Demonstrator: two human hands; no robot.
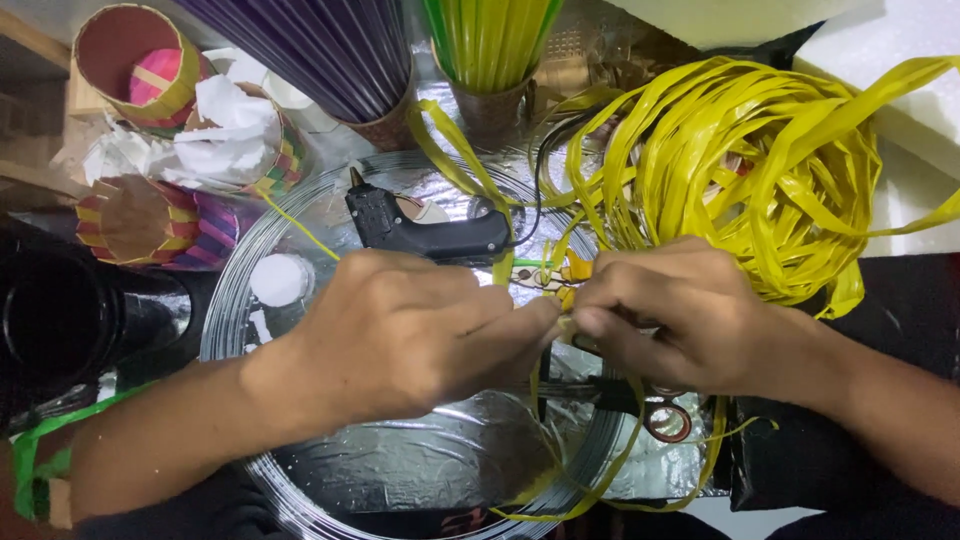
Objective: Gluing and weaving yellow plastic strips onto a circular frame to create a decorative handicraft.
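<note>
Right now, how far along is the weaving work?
Done: several woven striped baskets sit at left. In hand: the left hand and right hand pinch a small piece made of yellow strips between the fingers. Left: a large loose tangle of yellow strip looks unused; glue gun lies idle.

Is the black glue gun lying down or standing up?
Lying down. The black glue gun rests on its side on the foil-covered surface, nozzle pointing up-left, just beyond the left hand.

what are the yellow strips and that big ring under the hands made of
Yellow strips: probably plastic strapping, flat, glossy, holding stiff loops. Wire coil: looks like thin bare metal wire, grey with bright glints. Both hands, left hand and right hand, pinch a strip.
</note>
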